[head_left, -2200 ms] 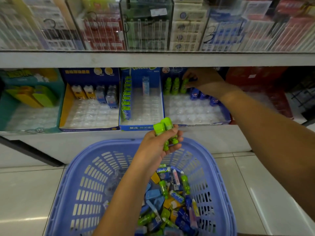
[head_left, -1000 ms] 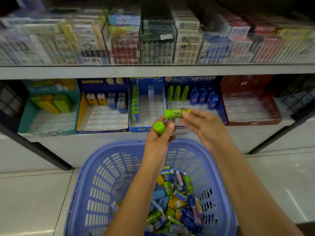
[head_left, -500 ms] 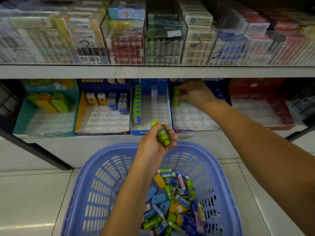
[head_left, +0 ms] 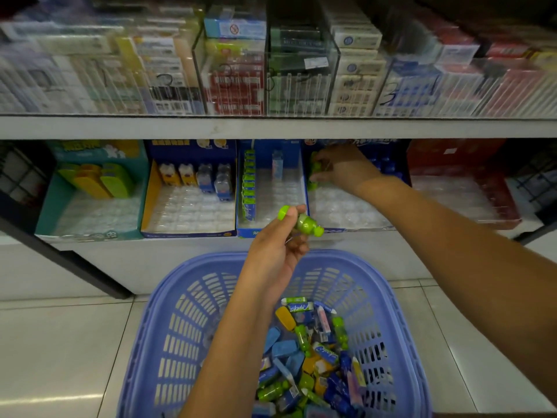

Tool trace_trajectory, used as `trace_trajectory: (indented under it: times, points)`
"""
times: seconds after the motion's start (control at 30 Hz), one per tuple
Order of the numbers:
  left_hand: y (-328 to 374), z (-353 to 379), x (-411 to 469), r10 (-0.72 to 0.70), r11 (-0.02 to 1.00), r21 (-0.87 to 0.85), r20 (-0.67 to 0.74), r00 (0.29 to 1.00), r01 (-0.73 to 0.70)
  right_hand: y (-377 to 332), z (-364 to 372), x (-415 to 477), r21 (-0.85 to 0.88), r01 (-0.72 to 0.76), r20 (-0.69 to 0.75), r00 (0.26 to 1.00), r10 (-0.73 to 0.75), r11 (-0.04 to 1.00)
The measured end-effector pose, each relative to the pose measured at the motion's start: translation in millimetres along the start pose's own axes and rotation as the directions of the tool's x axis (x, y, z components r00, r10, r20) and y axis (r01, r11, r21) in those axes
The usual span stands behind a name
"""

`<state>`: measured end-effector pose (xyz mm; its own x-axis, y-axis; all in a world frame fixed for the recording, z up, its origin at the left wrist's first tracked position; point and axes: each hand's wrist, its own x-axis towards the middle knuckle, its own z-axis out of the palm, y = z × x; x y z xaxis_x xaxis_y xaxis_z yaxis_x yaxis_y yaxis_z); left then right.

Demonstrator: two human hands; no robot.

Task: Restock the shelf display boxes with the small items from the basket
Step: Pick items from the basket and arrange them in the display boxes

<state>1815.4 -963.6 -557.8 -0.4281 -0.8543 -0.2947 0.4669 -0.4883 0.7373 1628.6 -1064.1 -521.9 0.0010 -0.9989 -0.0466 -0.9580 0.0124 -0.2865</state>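
Shelf (head_left: 271, 128) front: left grip (head_left: 277, 245) pinches green bottle (head_left: 305, 223).

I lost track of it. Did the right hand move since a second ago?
Yes. The right hand went forward from above the basket into the blue display box.

Dim light, blurred top, wide-angle bowing

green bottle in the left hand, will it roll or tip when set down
Probably light: the left hand holds the green bottle by fingertips. Round body, so likely rolls if laid flat. Narrow, so may tip unless seated in the display box dimples.
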Motion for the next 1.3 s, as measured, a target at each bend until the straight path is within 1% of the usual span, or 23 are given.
trace_trajectory:
  times: [0.07, 0.1, 0.13, 0.17, 0.2, 0.23, 0.27, 0.3, 0.37, 0.53, 0.6, 0.63, 0.67, 0.7, 0.73, 0.77, 0.8, 0.87, 0.97, 1.03, 1.1, 1.17, 1.3]
  points:
    - [0.7, -0.8, -2.2, 0.032, 0.999, -0.029, -0.01, 0.999, -0.032, -4.5, 2.5, -22.0, 0.123, -0.035, -0.167, 0.984, 0.056, 0.992]
    - [0.6, -1.7, -2.9, 0.047, 0.998, -0.04, -0.012, 0.999, -0.047, -7.5, 4.6, -36.1, 0.244, -0.043, -0.249, 0.963, 0.106, 0.969]
    - [0.7, -2.1, -3.5, 0.061, 0.997, -0.046, -0.01, 0.998, -0.061, -10.8, 6.7, -52.4, 0.418, -0.049, -0.267, 0.948, 0.174, 0.907]
    - [0.6, -2.1, -4.4, 0.074, 0.996, -0.045, -0.004, 0.997, -0.074, -15.8, 8.7, -70.5, 0.617, -0.053, -0.211, 0.95, 0.23, 0.785]
    - [0.2, -1.2, -5.2, 0.084, 0.996, -0.039, 0.001, 0.996, -0.084, -21.7, 10.3, -88.7, 0.777, -0.062, -0.124, 0.961, 0.249, 0.627]
    - [-0.5, -0.1, -6.0, 0.095, 0.995, -0.034, 0.001, 0.996, -0.095, -27.4, 11.5, -104.9, 0.881, -0.069, -0.047, 0.971, 0.233, 0.468]
    - [-1.4, 1.2, -7.0, 0.106, 0.994, -0.032, -0.002, 0.994, -0.106, -31.9, 12.6, -118.5, 0.933, -0.071, -0.007, 0.976, 0.216, 0.352]
    - [-2.5, 2.3, -8.0, 0.119, 0.992, -0.035, -0.006, 0.993, -0.119, -36.2, 13.0, -128.2, 0.957, -0.064, 0.003, 0.977, 0.212, 0.282]
    - [-5.2, 4.0, -9.5, 0.15, 0.988, -0.034, -0.008, 0.989, -0.15, -42.3, 12.3, -137.5, 0.971, -0.031, -0.026, 0.973, 0.23, 0.237]
    - [-10.2, 10.6, -13.0, 0.238, 0.971, -0.001, 0.008, 0.971, -0.238, -45.5, 15.1, -140.3, 0.972, -0.06, -0.007, 0.959, 0.284, 0.227]
    - [-13.2, 11.8, -12.3, 0.251, 0.966, 0.06, 0.004, 0.968, -0.25, -41.4, 14.8, -138.4, 0.968, -0.058, -0.013, 0.96, 0.28, 0.244]
    - [-14.9, 11.4, -11.4, 0.275, 0.947, 0.178, -0.012, 0.961, -0.269, -37.2, 12.8, -135.0, 0.96, -0.046, -0.04, 0.955, 0.294, 0.277]
    - [-16.4, 10.4, -10.1, 0.321, 0.884, 0.368, -0.027, 0.947, -0.289, -30.4, 10.3, -129.0, 0.938, -0.03, -0.089, 0.942, 0.325, 0.345]
    - [-18.0, 8.3, -8.9, 0.383, 0.752, 0.587, -0.017, 0.924, -0.3, -21.7, 7.0, -121.0, 0.89, -0.028, -0.158, 0.917, 0.366, 0.454]
    - [-19.4, 6.1, -7.9, 0.438, 0.568, 0.766, 0.028, 0.898, -0.301, -11.4, 2.9, -110.8, 0.806, -0.045, -0.241, 0.886, 0.397, 0.59]
    - [-20.3, 4.3, -6.8, 0.459, 0.389, 0.871, 0.1, 0.883, -0.301, -2.1, -2.3, -100.4, 0.697, -0.07, -0.32, 0.86, 0.397, 0.714]
    - [-21.6, 2.9, -4.7, 0.441, 0.252, 0.919, 0.169, 0.882, -0.302, 6.9, -6.7, -88.3, 0.592, -0.081, -0.373, 0.854, 0.362, 0.802]
    - [-25.7, 0.5, 0.5, 0.345, 0.072, 0.958, 0.237, 0.908, -0.278, 20.8, -9.3, -63.5, 0.436, -0.085, -0.358, 0.897, 0.259, 0.896]
    - [-31.7, -5.5, 5.3, 0.253, -0.139, 0.966, 0.247, 0.936, -0.218, 29.5, -3.7, -35.0, 0.282, -0.105, -0.233, 0.957, 0.175, 0.954]
    - [-34.6, -10.0, 7.8, 0.243, -0.188, 0.959, 0.255, 0.936, -0.212, 27.6, -2.9, -25.1, 0.271, -0.091, -0.19, 0.971, 0.146, 0.958]
    - [-37.2, -12.8, 9.7, 0.247, -0.185, 0.958, 0.262, 0.933, -0.22, 24.5, -4.7, -17.7, 0.219, -0.069, -0.144, 0.984, 0.102, 0.973]
    - [-39.8, -13.4, 10.9, 0.247, -0.171, 0.959, 0.263, 0.932, -0.226, 22.3, -7.8, -11.4, 0.089, -0.062, -0.044, 0.997, 0.066, 0.994]
    - [-42.5, -16.3, 12.6, 0.241, -0.156, 0.957, 0.277, 0.93, -0.244, 17.0, -11.3, 1.3, -0.032, -0.101, 0.122, 0.987, 0.105, 0.994]
